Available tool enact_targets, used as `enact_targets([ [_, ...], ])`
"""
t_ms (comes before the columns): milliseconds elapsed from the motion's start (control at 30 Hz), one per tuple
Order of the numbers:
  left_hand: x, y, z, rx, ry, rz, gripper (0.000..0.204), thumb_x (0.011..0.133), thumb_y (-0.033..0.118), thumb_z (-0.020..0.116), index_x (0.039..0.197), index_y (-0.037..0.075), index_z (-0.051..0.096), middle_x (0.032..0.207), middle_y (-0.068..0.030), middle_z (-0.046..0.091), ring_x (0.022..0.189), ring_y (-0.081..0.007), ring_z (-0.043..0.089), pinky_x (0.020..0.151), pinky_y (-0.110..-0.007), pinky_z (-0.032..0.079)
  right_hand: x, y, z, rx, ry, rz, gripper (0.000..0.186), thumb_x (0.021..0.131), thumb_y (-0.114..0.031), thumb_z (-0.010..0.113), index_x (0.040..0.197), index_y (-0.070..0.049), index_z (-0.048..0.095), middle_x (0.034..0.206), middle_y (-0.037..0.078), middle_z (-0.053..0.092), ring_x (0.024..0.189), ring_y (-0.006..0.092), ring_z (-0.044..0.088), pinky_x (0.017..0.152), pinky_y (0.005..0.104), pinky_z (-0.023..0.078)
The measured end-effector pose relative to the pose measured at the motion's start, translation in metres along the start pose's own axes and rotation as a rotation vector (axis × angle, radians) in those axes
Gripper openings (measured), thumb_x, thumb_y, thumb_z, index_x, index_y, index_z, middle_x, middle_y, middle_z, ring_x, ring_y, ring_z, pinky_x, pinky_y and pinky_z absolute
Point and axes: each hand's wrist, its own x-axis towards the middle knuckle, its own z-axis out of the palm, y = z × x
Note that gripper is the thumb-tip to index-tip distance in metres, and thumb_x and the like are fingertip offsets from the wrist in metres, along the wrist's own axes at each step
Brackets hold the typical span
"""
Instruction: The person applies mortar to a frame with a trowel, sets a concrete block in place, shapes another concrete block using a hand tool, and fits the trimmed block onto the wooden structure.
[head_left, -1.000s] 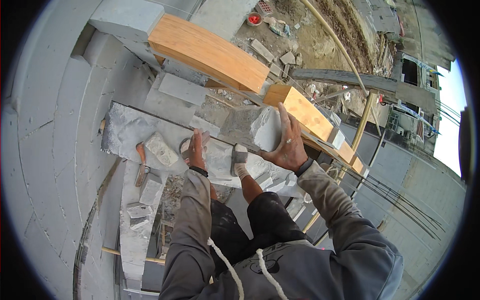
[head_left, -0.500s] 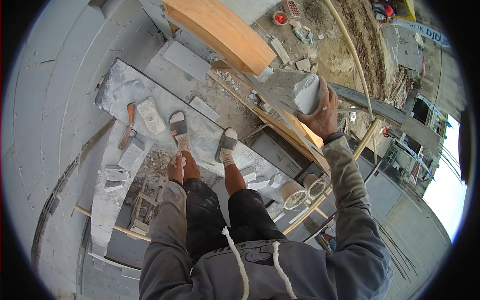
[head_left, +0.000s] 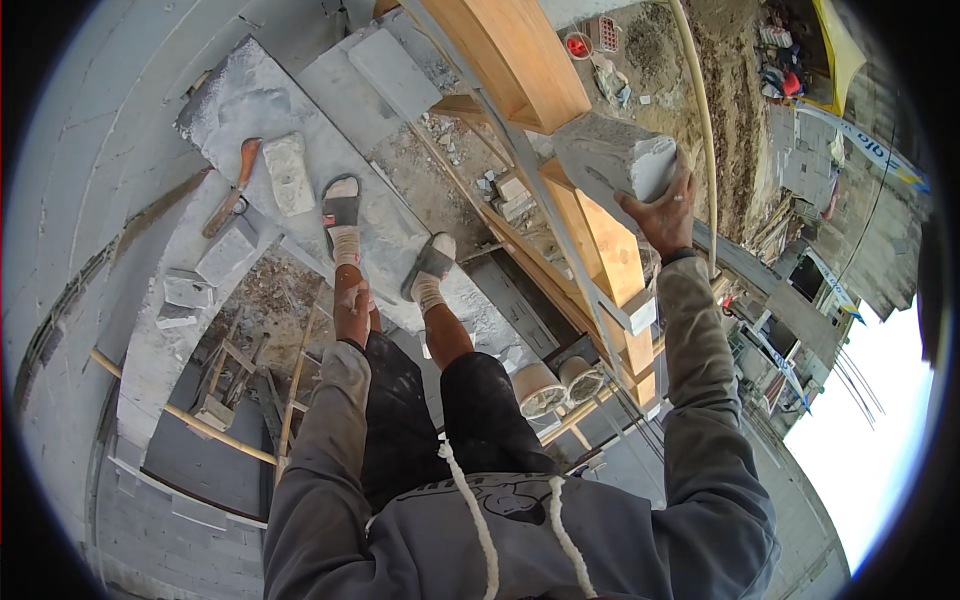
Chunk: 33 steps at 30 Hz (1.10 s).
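1. The grey block is gripped at its right end by the right hand; the thumb is set along the lower edge, the fingers are wrapped over the far side, and the pale, broken face is cupped between them.
2. Most of the block is left outside the grip, stretching up and to the left from the palm.
3. It is seen between the upper wooden box and the lower wooden box; whether its weight is borne by anything beneath cannot be told.
4. The left hand is held low by the left shin, well apart from the block; its finger position cannot be made out.
5. An orange-handled tool is laid beside a pale block on the ledge.
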Motion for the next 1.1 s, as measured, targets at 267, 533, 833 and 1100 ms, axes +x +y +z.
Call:
enact_targets([
  [267, 0.009, -0.023, -0.004, -0.038, -0.065, -0.035, 0.075, 0.089, 0.056, 0.058, 0.132, -0.005, 0.05, 0.123, -0.0271, 0.059, 0.115, -0.0351, 0.059, 0.098, -0.042, 0.044, 0.006, 0.017, -0.003, -0.045, -0.058, -0.02, 0.117, 0.058, -0.036, 0.088, 0.146, 0.003, 0.023, 0.13, 0.029, 0.043, 0.122, 0.0427, 0.043, 0.104, 0.0476, 0.038],
  [533, 0.0, -0.046, 0.002, -0.2, -0.004, 0.018, 0.074, 0.091, 0.054, 0.058, 0.135, -0.004, 0.047, 0.124, -0.0293, 0.058, 0.114, -0.0369, 0.058, 0.099, -0.042, 0.043, 0.006, 0.014, -0.01, -0.107, -0.093, -0.021, 0.116, 0.06, -0.04, 0.087, 0.146, 0.004, 0.023, 0.136, 0.029, 0.042, 0.127, 0.0419, 0.042, 0.106, 0.044, 0.039],
  [833, -0.015, -0.061, -0.002, -0.299, 0.122, -0.011, 0.065, 0.091, 0.047, 0.061, 0.128, -0.005, 0.053, 0.117, -0.0238, 0.063, 0.107, -0.032, 0.062, 0.092, -0.038, 0.048, 0.003, 0.005, -0.01, -0.206, -0.115, -0.069, 0.119, 0.06, -0.041, 0.087, 0.147, 0.004, 0.02, 0.135, 0.03, 0.042, 0.127, 0.0423, 0.042, 0.105, 0.0444, 0.039],
  [1100, -0.009, -0.042, 0.001, -0.274, 0.096, -0.002, 0.077, 0.087, 0.055, 0.063, 0.133, -0.005, 0.049, 0.124, -0.0277, 0.058, 0.113, -0.0356, 0.06, 0.098, -0.041, 0.045, 0.013, 0.009, -0.01, -0.189, -0.135, -0.061, 0.119, 0.058, -0.04, 0.088, 0.147, 0.003, 0.021, 0.133, 0.029, 0.041, 0.124, 0.0425, 0.043, 0.106, 0.0452, 0.038],
])
